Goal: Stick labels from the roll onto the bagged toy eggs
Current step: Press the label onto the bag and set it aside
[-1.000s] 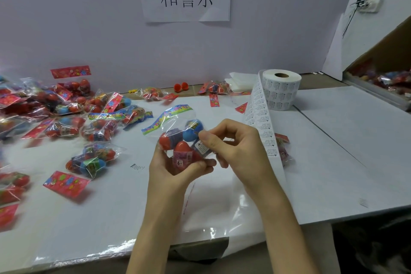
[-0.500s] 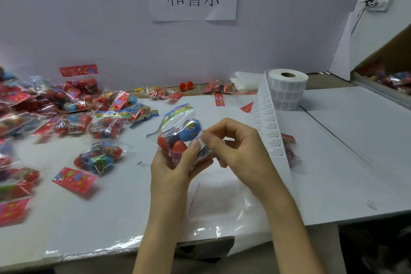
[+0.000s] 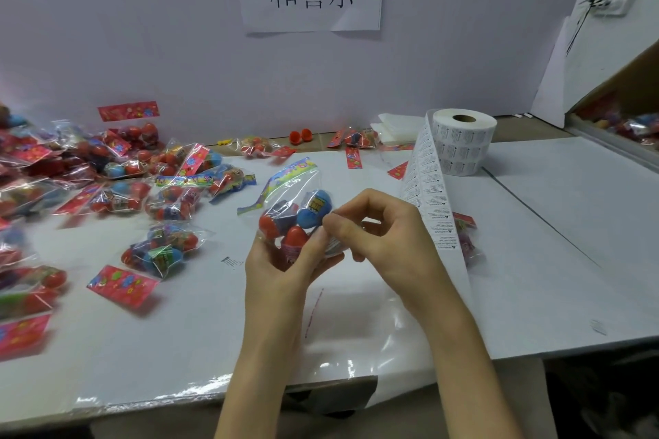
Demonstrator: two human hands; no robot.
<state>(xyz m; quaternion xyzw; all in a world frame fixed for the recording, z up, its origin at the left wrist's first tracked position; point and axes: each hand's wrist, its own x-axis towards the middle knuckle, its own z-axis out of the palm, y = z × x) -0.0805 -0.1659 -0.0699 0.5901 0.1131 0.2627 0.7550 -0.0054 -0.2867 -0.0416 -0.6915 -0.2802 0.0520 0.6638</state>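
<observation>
Fingers (image 3: 311,255) of the left hand (image 3: 280,271) are curled round the bag of toy eggs (image 3: 303,205), holding it just above the worktop (image 3: 535,242), thumb on the bag's lower edge. The right hand (image 3: 388,242) pinches at the same spot — thumb and forefinger together on what looks like a small white label (image 3: 335,245). I can't tell whether it is stuck down. The label strip (image 3: 426,203) from the roll (image 3: 463,142) hangs behind that hand, hiding part of another bag (image 3: 470,242).
</observation>
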